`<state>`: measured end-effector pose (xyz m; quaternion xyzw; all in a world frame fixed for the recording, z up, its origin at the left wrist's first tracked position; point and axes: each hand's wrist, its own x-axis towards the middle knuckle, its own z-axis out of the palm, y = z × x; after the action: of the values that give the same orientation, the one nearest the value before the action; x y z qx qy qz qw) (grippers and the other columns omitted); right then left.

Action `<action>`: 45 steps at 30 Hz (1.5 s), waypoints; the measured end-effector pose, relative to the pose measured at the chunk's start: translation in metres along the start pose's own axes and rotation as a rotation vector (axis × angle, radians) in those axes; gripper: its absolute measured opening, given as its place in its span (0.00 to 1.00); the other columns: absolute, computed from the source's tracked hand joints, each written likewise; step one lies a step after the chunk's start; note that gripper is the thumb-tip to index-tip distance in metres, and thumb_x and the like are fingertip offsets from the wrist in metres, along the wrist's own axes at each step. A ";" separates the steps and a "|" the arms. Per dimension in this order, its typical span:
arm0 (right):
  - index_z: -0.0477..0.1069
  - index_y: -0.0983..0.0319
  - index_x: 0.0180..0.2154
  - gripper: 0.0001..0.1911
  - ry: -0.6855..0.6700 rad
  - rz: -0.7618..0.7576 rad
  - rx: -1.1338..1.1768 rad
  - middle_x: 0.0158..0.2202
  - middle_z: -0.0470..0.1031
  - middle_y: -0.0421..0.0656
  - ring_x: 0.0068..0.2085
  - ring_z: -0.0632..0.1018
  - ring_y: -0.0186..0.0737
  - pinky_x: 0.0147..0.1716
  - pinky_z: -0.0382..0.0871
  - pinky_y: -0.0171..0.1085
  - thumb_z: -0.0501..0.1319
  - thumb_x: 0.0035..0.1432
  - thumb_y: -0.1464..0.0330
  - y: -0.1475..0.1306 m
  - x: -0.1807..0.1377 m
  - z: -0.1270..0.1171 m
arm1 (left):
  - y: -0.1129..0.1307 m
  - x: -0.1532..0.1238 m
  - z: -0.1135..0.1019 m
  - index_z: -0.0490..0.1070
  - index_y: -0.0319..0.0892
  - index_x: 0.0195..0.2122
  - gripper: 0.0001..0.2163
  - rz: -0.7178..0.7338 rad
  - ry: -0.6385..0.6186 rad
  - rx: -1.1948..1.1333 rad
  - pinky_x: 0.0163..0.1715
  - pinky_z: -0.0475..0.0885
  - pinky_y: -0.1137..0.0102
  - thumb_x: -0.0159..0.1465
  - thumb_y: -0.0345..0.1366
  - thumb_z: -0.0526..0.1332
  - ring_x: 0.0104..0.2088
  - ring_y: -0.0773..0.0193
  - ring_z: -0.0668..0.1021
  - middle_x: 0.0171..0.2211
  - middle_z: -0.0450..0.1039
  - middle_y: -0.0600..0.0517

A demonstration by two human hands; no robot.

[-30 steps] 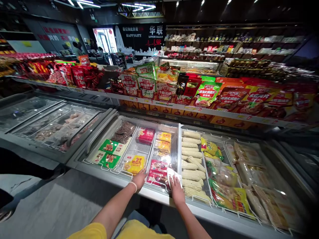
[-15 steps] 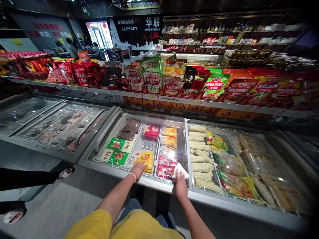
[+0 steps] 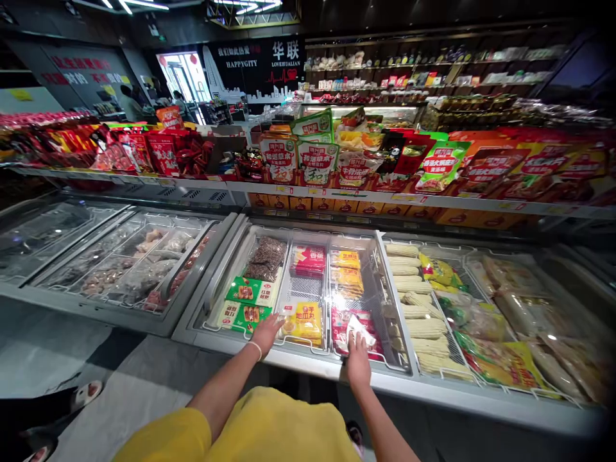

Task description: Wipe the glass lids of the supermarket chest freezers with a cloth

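My left hand (image 3: 266, 332) lies flat and open on the glass lid (image 3: 308, 273) of a chest freezer, near its front edge, above a yellow packet (image 3: 304, 321). My right hand (image 3: 359, 360) presses a white cloth (image 3: 360, 326) against the same lid, over red packets (image 3: 342, 316). Under the glass lie green packets (image 3: 243, 301) and a dark bag (image 3: 265, 253). Corn cobs (image 3: 414, 289) fill the basket to the right of the cloth.
A shelf (image 3: 346, 196) of red and green food packets runs behind the freezers. Another glass-topped freezer (image 3: 120, 263) stands to the left. Bagged goods (image 3: 500, 356) fill the right end. Someone's slippered foot (image 3: 83, 393) shows on the grey floor at lower left.
My right hand has pushed the cloth forward and rightward over the glass. The lid's right edge now overlaps the corn. My left hand stays flat on the glass near the front edge.
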<state>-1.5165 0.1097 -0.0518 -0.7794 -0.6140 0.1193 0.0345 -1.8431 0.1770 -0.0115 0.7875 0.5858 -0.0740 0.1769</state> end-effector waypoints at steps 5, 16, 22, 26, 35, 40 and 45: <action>0.51 0.54 0.69 0.43 -0.108 -0.297 0.042 0.72 0.44 0.39 0.71 0.44 0.41 0.68 0.45 0.43 0.47 0.53 0.84 -0.106 -0.011 0.023 | -0.030 -0.008 -0.002 0.54 0.55 0.68 0.36 -0.051 0.008 0.036 0.66 0.52 0.54 0.57 0.28 0.57 0.70 0.54 0.51 0.72 0.43 0.55; 0.44 0.64 0.70 0.41 -0.021 0.064 -0.040 0.72 0.43 0.51 0.71 0.47 0.48 0.66 0.49 0.49 0.47 0.56 0.81 -0.041 0.040 -0.012 | -0.042 -0.003 -0.011 0.55 0.51 0.67 0.37 -0.054 -0.025 0.001 0.63 0.59 0.53 0.57 0.31 0.63 0.70 0.46 0.48 0.72 0.43 0.47; 0.47 0.58 0.70 0.42 -0.158 -0.269 -0.019 0.73 0.42 0.41 0.71 0.45 0.41 0.66 0.49 0.43 0.47 0.55 0.84 -0.163 0.015 0.020 | -0.045 -0.004 -0.018 0.54 0.50 0.68 0.37 -0.039 -0.058 -0.056 0.65 0.56 0.55 0.57 0.30 0.63 0.71 0.49 0.48 0.72 0.43 0.48; 0.48 0.55 0.70 0.43 -0.193 -0.375 -0.001 0.73 0.42 0.39 0.71 0.45 0.39 0.67 0.47 0.41 0.50 0.54 0.83 -0.136 0.027 0.008 | -0.059 -0.003 -0.017 0.53 0.48 0.68 0.37 -0.008 -0.063 -0.101 0.66 0.54 0.60 0.57 0.30 0.60 0.71 0.55 0.48 0.72 0.42 0.51; 0.46 0.64 0.70 0.38 -0.086 -0.005 0.017 0.72 0.43 0.49 0.71 0.46 0.45 0.67 0.47 0.44 0.49 0.58 0.78 -0.107 0.061 -0.011 | -0.069 0.004 -0.014 0.52 0.43 0.69 0.39 0.048 -0.110 -0.114 0.68 0.50 0.60 0.56 0.31 0.63 0.71 0.53 0.47 0.72 0.41 0.47; 0.51 0.58 0.69 0.41 -0.188 -0.327 0.049 0.73 0.43 0.40 0.71 0.45 0.40 0.66 0.46 0.39 0.50 0.55 0.82 -0.159 0.050 0.008 | -0.070 0.003 -0.021 0.53 0.46 0.69 0.39 0.056 -0.130 -0.100 0.67 0.51 0.60 0.56 0.32 0.63 0.71 0.53 0.48 0.72 0.43 0.49; 0.50 0.58 0.69 0.39 -0.119 -0.204 0.021 0.72 0.44 0.42 0.71 0.47 0.41 0.66 0.49 0.43 0.43 0.58 0.82 -0.090 0.073 -0.016 | -0.074 0.005 -0.019 0.53 0.44 0.68 0.39 0.079 -0.120 -0.082 0.68 0.49 0.61 0.55 0.32 0.64 0.71 0.53 0.48 0.72 0.43 0.47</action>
<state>-1.5820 0.2030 -0.0288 -0.7040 -0.6899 0.1677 0.0179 -1.9138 0.2075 -0.0100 0.7962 0.5451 -0.0902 0.2465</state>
